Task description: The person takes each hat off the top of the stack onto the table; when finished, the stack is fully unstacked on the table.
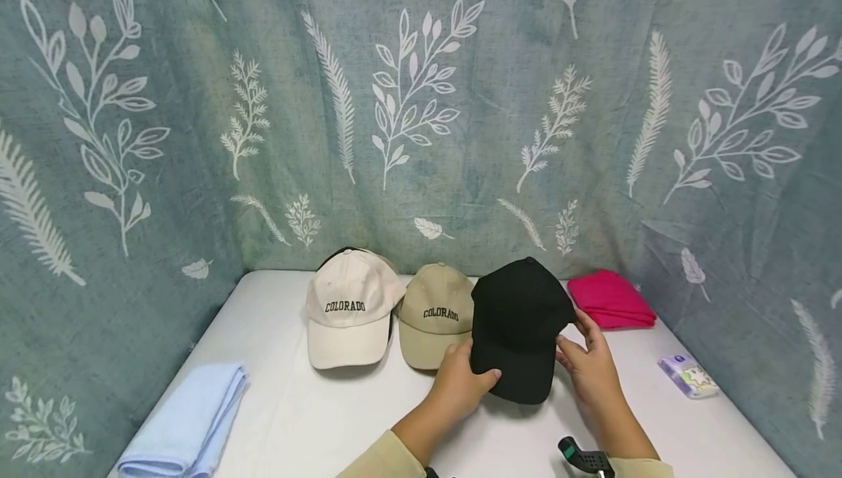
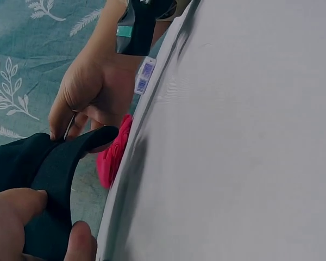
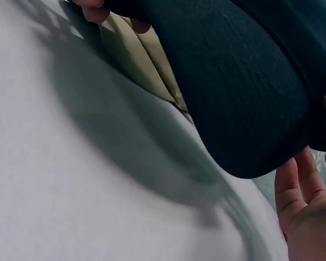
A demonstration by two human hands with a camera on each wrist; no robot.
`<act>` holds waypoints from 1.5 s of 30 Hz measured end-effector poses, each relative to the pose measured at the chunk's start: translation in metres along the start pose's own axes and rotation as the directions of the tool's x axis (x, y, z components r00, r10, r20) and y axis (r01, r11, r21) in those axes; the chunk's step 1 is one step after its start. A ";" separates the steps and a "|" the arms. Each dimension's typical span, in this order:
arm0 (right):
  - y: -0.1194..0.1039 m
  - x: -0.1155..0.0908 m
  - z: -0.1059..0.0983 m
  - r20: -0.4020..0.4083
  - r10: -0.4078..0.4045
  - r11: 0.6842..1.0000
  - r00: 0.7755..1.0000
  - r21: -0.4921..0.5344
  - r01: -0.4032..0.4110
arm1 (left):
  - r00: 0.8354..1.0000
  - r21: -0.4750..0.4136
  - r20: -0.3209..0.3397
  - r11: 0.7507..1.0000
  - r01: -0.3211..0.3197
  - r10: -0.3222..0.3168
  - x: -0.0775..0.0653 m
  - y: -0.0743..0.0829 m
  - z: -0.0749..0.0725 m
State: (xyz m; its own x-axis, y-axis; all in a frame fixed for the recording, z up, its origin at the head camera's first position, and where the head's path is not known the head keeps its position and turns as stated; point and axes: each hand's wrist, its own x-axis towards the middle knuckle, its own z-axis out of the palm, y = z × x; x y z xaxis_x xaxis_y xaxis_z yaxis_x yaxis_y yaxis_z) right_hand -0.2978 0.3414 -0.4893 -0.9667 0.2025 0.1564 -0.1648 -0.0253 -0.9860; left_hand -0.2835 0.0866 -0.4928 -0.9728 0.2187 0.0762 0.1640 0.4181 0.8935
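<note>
Both hands hold a black baseball cap (image 1: 522, 310) up off the white table, brim downward and front toward me. My left hand (image 1: 460, 379) grips the brim's left edge, thumb across its face; the left wrist view shows this thumb (image 2: 27, 204) on the dark brim. At the opposite side, my right hand (image 1: 592, 361) pinches the cap near where crown meets brim, and some of its fingers go behind it. Just left of the black cap sits a khaki cap (image 1: 437, 302) lettered COLORADO, partly covered. Beside that is a cream cap (image 1: 351, 302) with the same lettering.
A dark cap edge (image 1: 338, 253) shows behind the cream cap. Folded pink cloth (image 1: 612, 301) lies at the back right, and a small purple-and-white packet (image 1: 688, 377) near the right edge. A folded light blue towel (image 1: 187, 419) lies front left. Patterned curtain (image 1: 421, 134) surrounds the table (image 1: 283, 405).
</note>
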 end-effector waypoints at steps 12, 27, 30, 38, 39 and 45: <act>0.008 0.006 -0.017 -0.047 0.139 0.990 0.989 -0.006 -0.139 | 0.995 -0.106 0.041 0.990 0.097 -0.093 0.009 0.007 0.017; 0.016 0.004 -0.018 0.008 0.213 0.975 0.977 -0.070 -0.212 | 0.988 -0.183 0.108 0.975 0.125 -0.107 0.010 -0.004 0.023; 0.017 0.006 -0.018 0.056 0.189 0.975 0.980 -0.125 -0.181 | 0.990 -0.191 0.098 0.974 0.124 -0.106 0.012 -0.003 0.025; 0.019 0.008 -0.014 0.105 0.141 0.963 0.984 -0.244 -0.112 | 0.987 -0.359 0.123 0.923 0.139 -0.101 0.012 -0.005 0.026; 0.019 0.008 -0.014 0.097 0.148 0.959 0.984 -0.258 -0.118 | 0.986 -0.399 0.136 0.905 0.147 -0.100 0.012 -0.006 0.025; 0.022 0.008 -0.014 0.024 0.162 0.939 0.987 -0.312 -0.146 | 0.979 -0.420 0.164 0.889 0.182 -0.123 0.011 -0.004 0.026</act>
State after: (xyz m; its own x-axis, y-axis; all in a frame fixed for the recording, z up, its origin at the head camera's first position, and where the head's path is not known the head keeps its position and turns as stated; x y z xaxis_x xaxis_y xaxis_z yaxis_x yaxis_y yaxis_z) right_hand -0.3060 0.3560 -0.5103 -0.9850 0.1726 -0.0037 0.0479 0.2525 -0.9664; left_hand -0.2908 0.1100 -0.5073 -0.9455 0.3072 -0.1083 -0.1003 0.0416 0.9941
